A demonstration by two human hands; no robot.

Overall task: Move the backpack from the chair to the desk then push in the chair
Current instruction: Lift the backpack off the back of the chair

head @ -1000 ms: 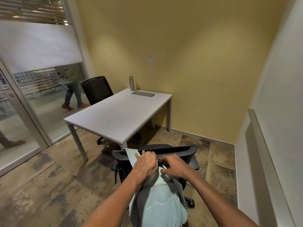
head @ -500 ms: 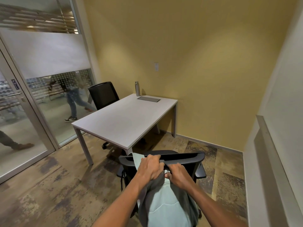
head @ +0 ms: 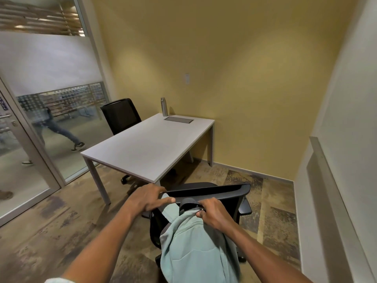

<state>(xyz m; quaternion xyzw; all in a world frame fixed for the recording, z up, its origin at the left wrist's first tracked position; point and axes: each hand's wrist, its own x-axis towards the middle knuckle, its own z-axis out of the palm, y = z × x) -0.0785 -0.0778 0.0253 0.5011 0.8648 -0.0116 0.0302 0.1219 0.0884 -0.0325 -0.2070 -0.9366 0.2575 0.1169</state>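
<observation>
A pale green backpack (head: 195, 248) hangs against the back of a black office chair (head: 228, 194) right in front of me. My right hand (head: 214, 214) is closed on the backpack's dark top handle (head: 188, 203). My left hand (head: 150, 198) rests on the top left of the chair back, fingers spread and pointing right, holding nothing. The white desk (head: 146, 144) stands just beyond the chair.
A metal bottle (head: 163, 106) and a flat grey panel (head: 179, 119) sit at the desk's far end. A second black chair (head: 120, 115) stands at the desk's left side. Glass wall and door are on the left, a white wall on the right.
My left hand let go of the backpack top and moved left onto the chair back. My right hand kept its grip on the handle. The view shifted slightly.
</observation>
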